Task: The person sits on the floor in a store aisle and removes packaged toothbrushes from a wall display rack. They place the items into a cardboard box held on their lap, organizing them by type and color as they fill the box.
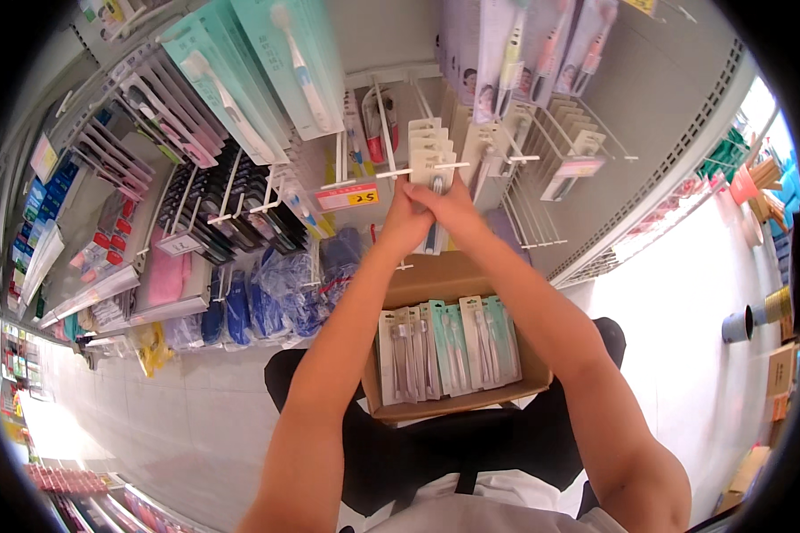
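My left hand (pixel 410 216) and my right hand (pixel 448 200) meet at the front of a row of carded toothbrushes (pixel 432 160), hanging on a white metal display hook (pixel 453 165). The fingers of both hands close around the lower part of these beige packs, and some fingertips are hidden behind the cards. Below my forearms, an open cardboard box (pixel 463 403) rests at my lap, holding several toothbrush packs (pixel 450 346) in beige and mint green, standing in a row.
Mint-green toothbrush packs (pixel 300 73) hang at the upper left, purple ones (pixel 513 53) at the upper right. Bare hook ends (pixel 540 243) stick out right of my hands. A price tag (pixel 348 197) hangs close to my left hand. Blue items in plastic bags (pixel 273 293) hang lower left.
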### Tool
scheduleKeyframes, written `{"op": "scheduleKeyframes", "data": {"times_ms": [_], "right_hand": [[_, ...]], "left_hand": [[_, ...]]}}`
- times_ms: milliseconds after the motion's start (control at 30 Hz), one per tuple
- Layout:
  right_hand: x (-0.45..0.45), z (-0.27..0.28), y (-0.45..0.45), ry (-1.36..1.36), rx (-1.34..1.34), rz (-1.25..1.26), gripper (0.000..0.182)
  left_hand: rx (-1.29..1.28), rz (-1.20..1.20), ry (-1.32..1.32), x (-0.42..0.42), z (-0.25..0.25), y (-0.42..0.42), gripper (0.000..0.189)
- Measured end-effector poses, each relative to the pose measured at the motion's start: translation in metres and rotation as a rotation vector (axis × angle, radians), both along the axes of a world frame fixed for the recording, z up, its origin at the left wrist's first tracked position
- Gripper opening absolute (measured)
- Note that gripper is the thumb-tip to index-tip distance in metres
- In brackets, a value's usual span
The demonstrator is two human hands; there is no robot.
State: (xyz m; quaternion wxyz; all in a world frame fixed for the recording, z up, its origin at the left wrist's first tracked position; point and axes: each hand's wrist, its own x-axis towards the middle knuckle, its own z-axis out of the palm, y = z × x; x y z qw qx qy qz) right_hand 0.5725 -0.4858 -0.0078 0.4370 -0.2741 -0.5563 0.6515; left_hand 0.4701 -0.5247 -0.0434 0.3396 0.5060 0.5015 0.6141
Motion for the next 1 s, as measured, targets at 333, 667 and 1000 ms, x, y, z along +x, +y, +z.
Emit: {"op": "scheduleKeyframes", "data": {"times_ms": [333, 667, 1000], "right_hand": [[0.047, 0.035, -0.080, -0.026, -0.090, 0.007, 0.061], [0.079, -0.004, -0.143, -0.019, -0.198, 0.063, 0.065], [0.063, -0.160, -0.183, -0.267, -0.684, 0.061, 0.069]], "left_hand": [[0.086, 0.026, 0.004, 0.054, 0.018, -0.080, 0.074], [0.020, 0.086, -0.004, 0.102, 0.007, -0.162, 0.079], [-0.534, 0.434, -0.012, 0.110, -0.159, -0.220, 0.100]]}}
